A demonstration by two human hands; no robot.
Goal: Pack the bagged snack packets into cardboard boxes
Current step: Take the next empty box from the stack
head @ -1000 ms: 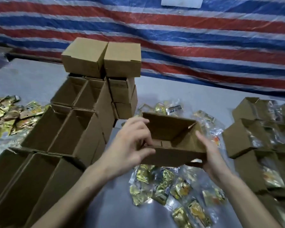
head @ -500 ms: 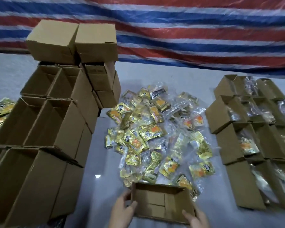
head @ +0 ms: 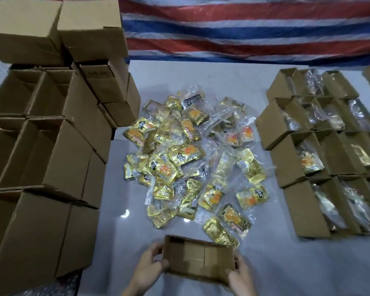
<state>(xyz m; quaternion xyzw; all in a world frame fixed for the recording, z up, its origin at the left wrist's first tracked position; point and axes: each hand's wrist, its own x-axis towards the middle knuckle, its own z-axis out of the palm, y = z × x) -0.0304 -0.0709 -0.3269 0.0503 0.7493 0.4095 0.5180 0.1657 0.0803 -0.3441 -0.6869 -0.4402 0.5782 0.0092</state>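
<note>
Surface: grey table.
Near edge: left hand and right hand grip the ends of an open, empty cardboard box.
Middle: heap of bagged snack packets, just beyond it.
Sides: empty boxes stacked left; filled boxes right.
Back: striped tarp.

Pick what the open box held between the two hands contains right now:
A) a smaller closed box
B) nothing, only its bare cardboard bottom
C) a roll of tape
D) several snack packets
B: the box, gripped at its ends by the left hand and the right hand, shows only bare bottom flaps, while the snack packets lie in a pile on the table beyond it.
</note>
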